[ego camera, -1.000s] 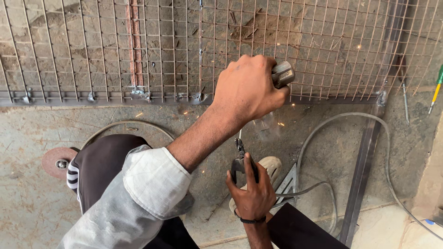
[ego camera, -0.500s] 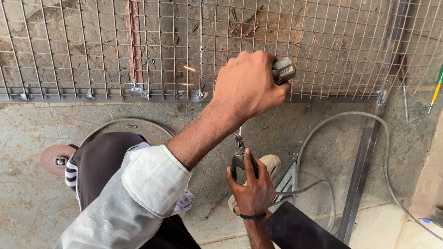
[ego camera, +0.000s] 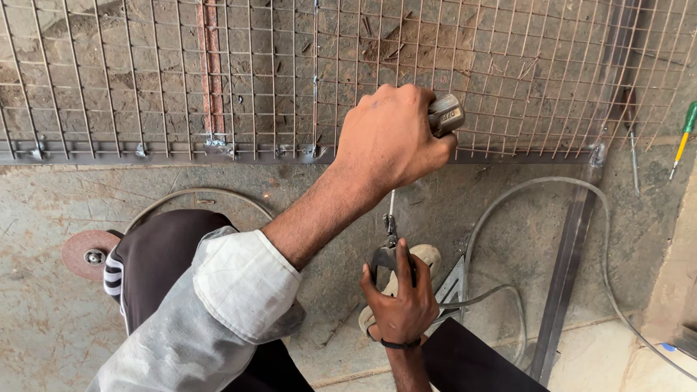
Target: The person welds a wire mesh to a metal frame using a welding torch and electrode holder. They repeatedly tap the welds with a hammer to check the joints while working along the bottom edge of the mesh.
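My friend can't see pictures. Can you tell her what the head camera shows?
A left hand grips a grey metal handle against a wire mesh panel. The right hand holds a welding electrode holder, rod pointing up. A grinding disc lies on the concrete floor.

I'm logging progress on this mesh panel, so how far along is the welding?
Done: several weld tacks already join the wire mesh to the flat steel bar on the panel's left part. In hand: the right hand aims an electrode holder up at the bar while the left hand grips a grey tool. Left: the stretch toward the corner shows no tacks.
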